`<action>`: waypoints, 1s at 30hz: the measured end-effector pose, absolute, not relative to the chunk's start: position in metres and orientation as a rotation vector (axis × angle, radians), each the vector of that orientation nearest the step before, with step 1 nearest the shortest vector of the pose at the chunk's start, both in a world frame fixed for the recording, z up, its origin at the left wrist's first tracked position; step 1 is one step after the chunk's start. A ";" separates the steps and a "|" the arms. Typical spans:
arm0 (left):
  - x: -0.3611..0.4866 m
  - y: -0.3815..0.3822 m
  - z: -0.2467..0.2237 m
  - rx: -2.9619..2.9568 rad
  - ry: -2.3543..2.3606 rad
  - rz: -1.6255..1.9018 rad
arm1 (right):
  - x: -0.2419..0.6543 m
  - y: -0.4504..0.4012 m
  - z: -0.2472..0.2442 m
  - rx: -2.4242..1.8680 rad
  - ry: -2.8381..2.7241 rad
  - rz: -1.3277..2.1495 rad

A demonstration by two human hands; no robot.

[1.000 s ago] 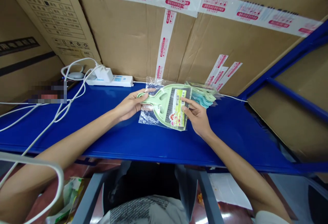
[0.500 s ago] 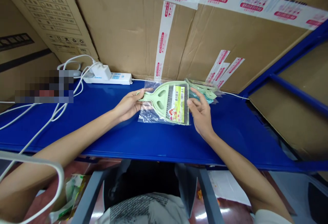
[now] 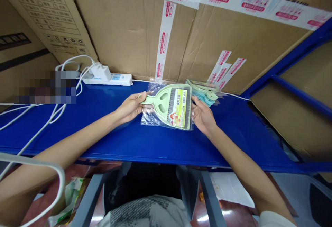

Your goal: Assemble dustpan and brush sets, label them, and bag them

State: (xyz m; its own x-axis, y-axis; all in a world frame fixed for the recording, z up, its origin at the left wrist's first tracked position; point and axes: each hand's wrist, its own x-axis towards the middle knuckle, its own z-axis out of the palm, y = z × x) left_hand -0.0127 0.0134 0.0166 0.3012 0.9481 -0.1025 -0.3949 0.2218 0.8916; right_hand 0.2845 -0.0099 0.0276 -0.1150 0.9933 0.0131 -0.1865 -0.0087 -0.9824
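A light green dustpan and brush set (image 3: 162, 104) in a clear plastic bag is held above the blue table. My left hand (image 3: 131, 107) is closed around its handle end, thumb on top and fingers beneath. At the wide end, my right hand (image 3: 203, 115) pinches the edge of the bag and pan between thumb and fingers. Grey bristles and a yellow-green label show through the bag. Just behind my right hand lies a pile of similar bagged sets (image 3: 204, 92), green and teal, partly hidden by the held one.
A white power strip (image 3: 120, 79) with a plugged-in adapter stands at the back left of the blue table (image 3: 160, 147). White cables (image 3: 61, 107) trail across the left side. A large taped cardboard box (image 3: 129, 36) forms the back. Blue metal framing (image 3: 301, 95) borders the right.
My right hand has changed its hold at the wide end, its index finger dropping from the top corner to the side edge. The set has tilted slightly; my left hand keeps its grip.
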 end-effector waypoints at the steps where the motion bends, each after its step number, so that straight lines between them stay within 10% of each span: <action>1: -0.013 0.014 0.017 0.883 0.795 1.048 | 0.286 -0.009 0.028 -0.998 -1.135 1.360; 30: -0.024 0.018 0.022 1.032 0.830 1.040 | 0.285 -0.012 0.033 -1.009 -1.108 1.553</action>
State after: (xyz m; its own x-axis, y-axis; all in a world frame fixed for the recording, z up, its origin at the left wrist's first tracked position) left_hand -0.0238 0.0183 0.0218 0.3056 0.9497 -0.0684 -0.2776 0.1576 0.9477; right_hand 0.2854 -0.0124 0.0333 -0.2143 0.9721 -0.0956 -0.2262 -0.1446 -0.9633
